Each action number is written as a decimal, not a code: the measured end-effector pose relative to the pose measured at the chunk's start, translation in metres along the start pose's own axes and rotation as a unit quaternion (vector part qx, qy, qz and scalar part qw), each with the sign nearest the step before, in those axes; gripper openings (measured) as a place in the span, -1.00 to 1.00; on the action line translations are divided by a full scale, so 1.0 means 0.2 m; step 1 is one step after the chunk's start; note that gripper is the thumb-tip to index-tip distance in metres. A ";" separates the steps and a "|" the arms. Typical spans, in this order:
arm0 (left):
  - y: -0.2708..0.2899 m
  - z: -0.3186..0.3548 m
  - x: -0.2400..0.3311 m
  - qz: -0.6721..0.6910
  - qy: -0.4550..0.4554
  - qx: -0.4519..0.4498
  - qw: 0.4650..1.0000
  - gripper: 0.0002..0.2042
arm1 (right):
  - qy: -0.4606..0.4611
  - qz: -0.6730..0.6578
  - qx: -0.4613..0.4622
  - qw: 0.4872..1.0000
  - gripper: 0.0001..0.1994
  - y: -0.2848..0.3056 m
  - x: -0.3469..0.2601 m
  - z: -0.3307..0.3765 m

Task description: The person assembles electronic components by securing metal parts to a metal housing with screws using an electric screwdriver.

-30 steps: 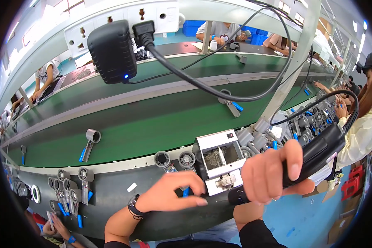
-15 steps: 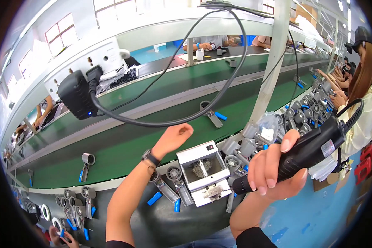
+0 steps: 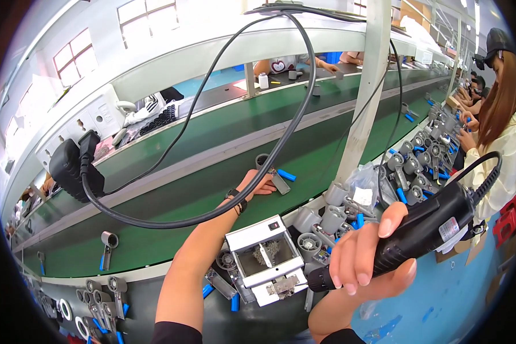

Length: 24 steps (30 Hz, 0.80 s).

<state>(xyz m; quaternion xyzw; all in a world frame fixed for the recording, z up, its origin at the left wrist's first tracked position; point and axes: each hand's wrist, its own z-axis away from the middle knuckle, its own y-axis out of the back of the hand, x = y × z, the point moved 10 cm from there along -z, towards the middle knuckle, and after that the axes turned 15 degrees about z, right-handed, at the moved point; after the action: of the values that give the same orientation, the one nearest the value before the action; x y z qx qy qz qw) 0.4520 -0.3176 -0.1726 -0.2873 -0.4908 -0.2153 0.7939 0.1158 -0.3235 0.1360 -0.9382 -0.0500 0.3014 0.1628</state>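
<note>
In my right hand (image 3: 370, 252) is a black electric screwdriver (image 3: 424, 229), its fingers wrapped round the body. The tool's nose points left toward a white screw feeder box (image 3: 264, 258) with loose small screws in its tray. My left hand (image 3: 259, 182) reaches over the green belt, fingers stretched out beside the handle of a grey hand-fan housing (image 3: 280, 182) with a blue end piece. Whether the fingertips touch it I cannot tell. More grey fan housings (image 3: 226, 281) with blue pieces lie left of the feeder, partly behind my left forearm.
A thick black cable (image 3: 312, 63) loops down from the adapter (image 3: 71, 169) across the view. A white post (image 3: 364, 103) stands beyond the belt's near edge. Heaped housings (image 3: 436, 155) line the right side near a person with long hair (image 3: 501, 109). Other people sit across the belt.
My left hand has moved forward from above the feeder to the housing on the belt, and its fingers have straightened. The view has shifted; the screwdriver stays in my right hand.
</note>
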 end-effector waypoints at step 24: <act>0.41 1.30 0.67 -0.191 -0.500 0.267 0.801 -0.83 | -0.004 -0.012 -0.020 1.000 -0.56 -0.15 0.05 0.01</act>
<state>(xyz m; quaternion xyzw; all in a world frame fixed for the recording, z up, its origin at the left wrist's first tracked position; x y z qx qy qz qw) 0.3904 -0.0911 0.0192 -0.0320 -0.9027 -0.0490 0.4264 0.1234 -0.2933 0.1378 -0.9393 -0.0678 0.3024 0.1473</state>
